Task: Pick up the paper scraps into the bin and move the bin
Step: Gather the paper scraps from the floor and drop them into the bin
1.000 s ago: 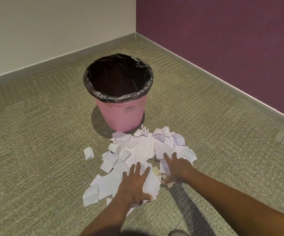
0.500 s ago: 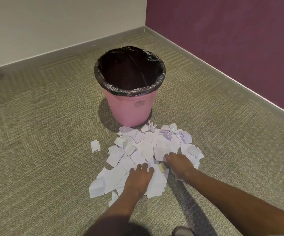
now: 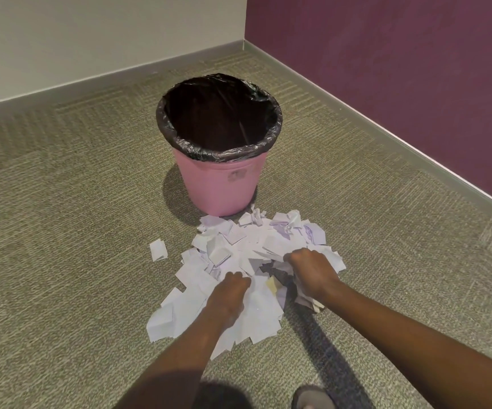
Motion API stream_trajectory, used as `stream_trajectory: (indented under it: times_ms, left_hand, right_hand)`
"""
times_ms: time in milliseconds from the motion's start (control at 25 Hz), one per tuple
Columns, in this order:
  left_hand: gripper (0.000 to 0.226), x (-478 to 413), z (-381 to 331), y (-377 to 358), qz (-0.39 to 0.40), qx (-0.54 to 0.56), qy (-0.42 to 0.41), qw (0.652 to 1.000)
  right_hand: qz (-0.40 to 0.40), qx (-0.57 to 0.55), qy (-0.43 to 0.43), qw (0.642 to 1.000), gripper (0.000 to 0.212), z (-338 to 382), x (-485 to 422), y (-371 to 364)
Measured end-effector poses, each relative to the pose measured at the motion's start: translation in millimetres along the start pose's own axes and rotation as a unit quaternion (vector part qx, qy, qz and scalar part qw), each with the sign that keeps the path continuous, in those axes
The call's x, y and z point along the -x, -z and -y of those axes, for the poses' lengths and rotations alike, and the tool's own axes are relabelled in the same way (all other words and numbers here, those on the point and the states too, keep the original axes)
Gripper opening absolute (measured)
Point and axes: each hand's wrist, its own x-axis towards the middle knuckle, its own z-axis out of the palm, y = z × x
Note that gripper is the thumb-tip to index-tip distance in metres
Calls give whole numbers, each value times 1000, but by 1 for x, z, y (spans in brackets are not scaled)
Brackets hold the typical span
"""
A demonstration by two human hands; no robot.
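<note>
A pink bin (image 3: 221, 187) with a black liner stands upright on the carpet, its inside dark. A heap of white paper scraps (image 3: 244, 240) lies just in front of it. My left hand (image 3: 228, 293) presses into the near part of the heap with its fingers curled around scraps. My right hand (image 3: 311, 268) is on the heap's right side, fingers closed on a bunch of scraps. One loose scrap (image 3: 158, 250) lies apart to the left.
Grey-green carpet (image 3: 61, 231) surrounds the bin. A cream wall (image 3: 91, 39) runs behind and a purple wall (image 3: 401, 69) to the right, meeting in a corner behind the bin. A shoe tip (image 3: 311, 398) shows at the bottom edge.
Both hands went from lying flat with spread fingers on the heap to curled fists gathering scraps, pulling paper toward the middle. The view shifted left and slightly down.
</note>
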Motion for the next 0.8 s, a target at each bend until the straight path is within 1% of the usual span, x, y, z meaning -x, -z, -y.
stream_trajectory:
  times_ms: [80, 160, 240, 320, 360, 480, 600, 680, 760, 800]
  left_hand:
    - [35, -3, 0, 5, -12, 68, 9, 998]
    - [32, -2, 1, 10, -33, 98, 34, 994]
    - [30, 3, 0, 23, -26, 133, 57, 989]
    - [23, 8, 2, 38, -29, 182, 57, 981]
    - [17, 12, 3, 48, -35, 182, 52, 981]
    - [10, 17, 7, 72, -46, 180, 35, 982]
    - [5, 29, 6, 113, -95, 200, 3, 975]
    - [2, 35, 9, 147, -135, 215, -12, 967]
    - [2, 41, 16, 177, -178, 201, -12, 963]
    - [4, 43, 18, 188, -199, 178, -9, 964]
  right_hand:
    - [-19, -15, -8, 1000, 22, 0, 2, 5]
    - [-44, -32, -14, 998, 20, -3, 6, 12]
    - [-70, -68, -21, 995, 23, -7, 10, 20]
    - [-98, -115, -23, 988, 28, -10, 14, 31]
    - [-115, -137, -22, 984, 31, -12, 16, 37]
    - [-158, -185, -16, 970, 28, -15, 19, 69]
    - [-232, -261, -20, 937, 21, -18, 19, 112]
    - [-269, -317, -54, 908, 18, -21, 13, 144]
    - [-292, -354, -66, 886, 20, -24, 4, 173]
    - [-305, -361, -66, 879, 21, -23, 0, 186]
